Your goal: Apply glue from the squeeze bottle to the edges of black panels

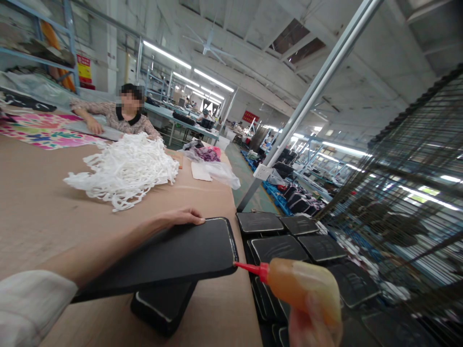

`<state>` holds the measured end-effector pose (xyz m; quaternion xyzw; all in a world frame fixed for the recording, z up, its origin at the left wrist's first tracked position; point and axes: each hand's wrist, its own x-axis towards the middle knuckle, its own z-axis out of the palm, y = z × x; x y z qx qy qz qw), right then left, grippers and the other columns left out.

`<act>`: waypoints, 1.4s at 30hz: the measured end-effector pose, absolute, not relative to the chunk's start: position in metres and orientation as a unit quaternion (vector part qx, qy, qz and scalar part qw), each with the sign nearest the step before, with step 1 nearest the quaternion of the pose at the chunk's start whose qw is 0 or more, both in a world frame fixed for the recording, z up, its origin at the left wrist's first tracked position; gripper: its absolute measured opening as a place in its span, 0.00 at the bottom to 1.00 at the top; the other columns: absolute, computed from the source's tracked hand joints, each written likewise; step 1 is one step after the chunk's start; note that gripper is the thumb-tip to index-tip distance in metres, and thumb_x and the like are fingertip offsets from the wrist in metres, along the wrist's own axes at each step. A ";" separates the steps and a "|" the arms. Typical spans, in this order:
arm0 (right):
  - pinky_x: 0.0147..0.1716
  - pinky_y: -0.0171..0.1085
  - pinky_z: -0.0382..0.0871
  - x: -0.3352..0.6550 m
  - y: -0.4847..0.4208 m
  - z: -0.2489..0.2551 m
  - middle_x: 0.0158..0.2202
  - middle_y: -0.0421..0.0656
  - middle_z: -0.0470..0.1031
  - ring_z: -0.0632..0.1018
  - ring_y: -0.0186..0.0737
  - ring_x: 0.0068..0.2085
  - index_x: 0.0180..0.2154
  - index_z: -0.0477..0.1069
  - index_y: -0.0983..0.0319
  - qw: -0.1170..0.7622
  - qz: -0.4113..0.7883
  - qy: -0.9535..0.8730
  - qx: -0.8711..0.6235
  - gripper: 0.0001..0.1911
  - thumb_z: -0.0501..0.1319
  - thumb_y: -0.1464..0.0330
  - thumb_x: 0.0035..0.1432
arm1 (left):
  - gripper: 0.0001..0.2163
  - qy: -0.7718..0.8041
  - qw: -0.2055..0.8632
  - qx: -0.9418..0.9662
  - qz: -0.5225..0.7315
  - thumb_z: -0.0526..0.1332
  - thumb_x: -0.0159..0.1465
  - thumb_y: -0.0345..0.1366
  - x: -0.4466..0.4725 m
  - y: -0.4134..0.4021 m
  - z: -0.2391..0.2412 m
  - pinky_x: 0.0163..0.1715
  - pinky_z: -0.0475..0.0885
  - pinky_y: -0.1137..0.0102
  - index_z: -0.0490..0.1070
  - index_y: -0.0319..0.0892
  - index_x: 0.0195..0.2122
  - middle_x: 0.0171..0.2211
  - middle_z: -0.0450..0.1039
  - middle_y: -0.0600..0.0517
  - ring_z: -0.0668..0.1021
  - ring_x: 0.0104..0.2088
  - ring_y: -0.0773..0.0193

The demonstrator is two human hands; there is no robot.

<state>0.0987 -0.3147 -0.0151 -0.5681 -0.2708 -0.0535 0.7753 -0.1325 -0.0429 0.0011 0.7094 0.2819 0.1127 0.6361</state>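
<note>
My left hand (184, 217) grips the far edge of a black padded panel (181, 253) with rounded corners, which lies tilted across another black piece (164, 306). A shiny line of glue runs along the panel's right-hand rim. My right hand (309, 320) is wrapped round a squeeze glue bottle (304, 284) with amber contents. Its red nozzle points left, and the tip is at the panel's near right corner. The lower fingers of my right hand are cut off by the frame's bottom edge.
The brown-covered table (90, 231) ends just right of the panel. Beyond that edge stand stacks of black panels (278, 248). A heap of white strips (132, 168) lies farther back, near a seated person (126, 115). A metal post (307, 106) rises at the right.
</note>
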 end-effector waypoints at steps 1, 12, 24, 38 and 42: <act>0.29 0.41 0.73 0.099 -0.315 -0.016 0.33 0.45 0.73 0.74 0.46 0.35 0.39 0.70 0.62 0.777 -0.051 -0.271 -0.566 0.25 0.72 0.65 0.36 | 0.22 0.288 0.639 0.704 0.117 0.65 0.45 0.55 -0.132 -0.044 -0.001 0.21 0.60 0.75 0.73 0.37 0.25 0.21 0.69 0.53 0.68 0.21 0.68; 0.29 0.40 0.71 0.086 -0.302 -0.021 0.37 0.44 0.72 0.73 0.42 0.33 0.44 0.68 0.61 0.796 -0.101 -0.241 -0.546 0.23 0.67 0.62 0.46 | 0.24 0.318 0.716 0.606 0.138 0.67 0.41 0.55 -0.121 -0.043 -0.025 0.21 0.61 0.75 0.70 0.38 0.27 0.21 0.70 0.55 0.70 0.20 0.68; 0.37 0.32 0.68 0.089 -0.285 -0.011 0.38 0.40 0.68 0.70 0.35 0.39 0.41 0.67 0.62 0.845 0.007 -0.203 -0.495 0.20 0.67 0.67 0.46 | 0.23 0.289 0.777 0.549 0.108 0.69 0.42 0.53 -0.119 -0.041 -0.036 0.26 0.65 0.74 0.70 0.39 0.29 0.24 0.73 0.54 0.73 0.22 0.68; 0.40 0.38 0.70 0.091 -0.277 -0.023 0.42 0.41 0.68 0.70 0.39 0.42 0.43 0.67 0.63 0.855 0.083 -0.191 -0.475 0.22 0.68 0.66 0.45 | 0.23 0.272 0.806 0.519 0.076 0.69 0.43 0.51 -0.121 -0.037 -0.046 0.31 0.68 0.72 0.70 0.40 0.34 0.29 0.76 0.53 0.76 0.28 0.65; 0.35 0.37 0.72 0.087 -0.277 -0.022 0.40 0.41 0.69 0.71 0.40 0.41 0.42 0.68 0.62 0.859 0.108 -0.156 -0.476 0.22 0.69 0.65 0.43 | 0.25 0.276 0.808 0.515 0.072 0.70 0.41 0.52 -0.120 -0.037 -0.046 0.31 0.68 0.71 0.70 0.40 0.33 0.28 0.76 0.52 0.77 0.29 0.63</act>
